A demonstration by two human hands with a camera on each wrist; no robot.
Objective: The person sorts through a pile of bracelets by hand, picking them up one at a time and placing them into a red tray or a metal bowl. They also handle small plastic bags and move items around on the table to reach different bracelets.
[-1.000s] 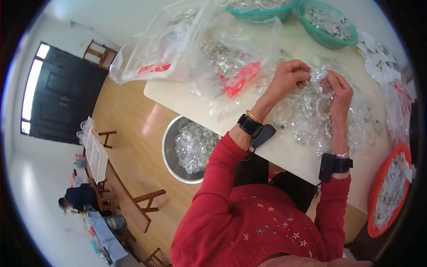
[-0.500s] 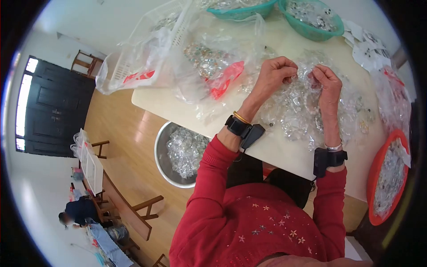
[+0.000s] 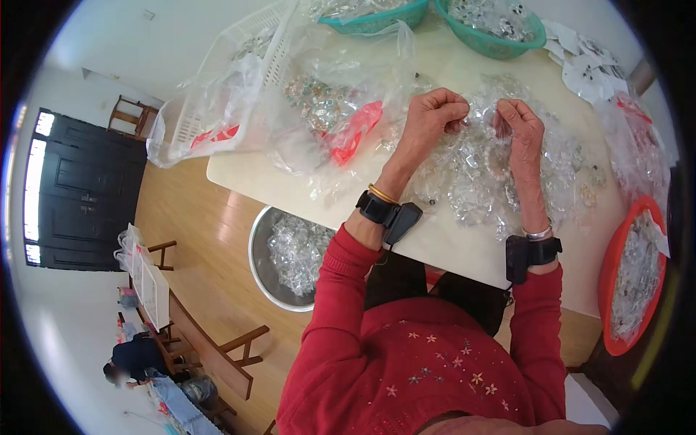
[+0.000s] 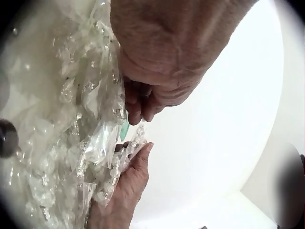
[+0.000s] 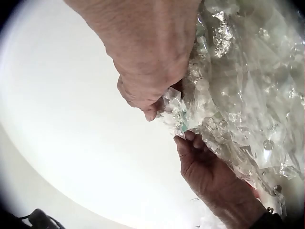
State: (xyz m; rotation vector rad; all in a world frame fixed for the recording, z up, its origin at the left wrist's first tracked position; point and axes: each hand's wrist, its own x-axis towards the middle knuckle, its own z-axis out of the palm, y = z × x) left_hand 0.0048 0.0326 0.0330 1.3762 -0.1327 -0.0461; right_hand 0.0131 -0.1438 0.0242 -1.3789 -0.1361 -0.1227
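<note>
Both hands are raised over a heap of small clear plastic packets (image 3: 471, 174) on the pale table (image 3: 246, 170). My left hand (image 3: 428, 123) pinches the edge of a clear packet between thumb and fingers. The right hand (image 3: 520, 138) has its thumb and fingers closed on a clear packet (image 5: 172, 107) with shiny pieces in it. Fingertips of the two hands are close together but apart in the right wrist view, with a small green bit between them. What the left fingertips hold is largely hidden.
A white basket (image 3: 274, 65) and an open plastic bag of beaded pieces (image 3: 315, 105) lie to the left. Green bowls (image 3: 500, 45) stand at the back, a red basin (image 3: 607, 312) at the right. A metal basin (image 3: 257, 272) is below the left table edge.
The head view has shifted, so the table and its contents sit further left and the red basin higher. Both hands stay over the heap, their fingertips slightly further apart.
</note>
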